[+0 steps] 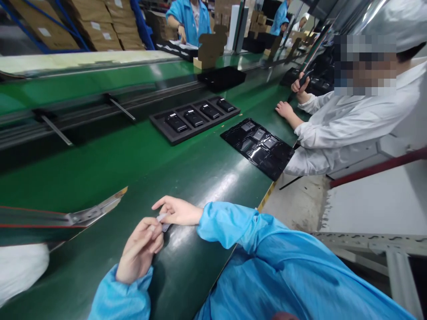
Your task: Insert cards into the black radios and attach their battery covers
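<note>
A small, pale, translucent piece (165, 227), perhaps thin film, is pinched between my two hands above the green work surface (133, 178). My left hand (140, 246) has its fingers curled and closed on the piece from the left. From the other side, my right hand (178, 210) grips it between thumb and fingers, with the index finger stretched out to the left. Exactly what the piece is, I cannot make out. Beyond my hands lies a dark foam tray (174, 140) with several black handheld devices (193, 118) in its slots.
A glossy black plastic tray (282, 162) with grey rectangular parts (259, 134) lies at the right edge. A co-worker in white (360, 111) holds a dark tool there. A metal-ended guide bar (96, 213) juts in from the left. Another person in blue (193, 20) stands across the line.
</note>
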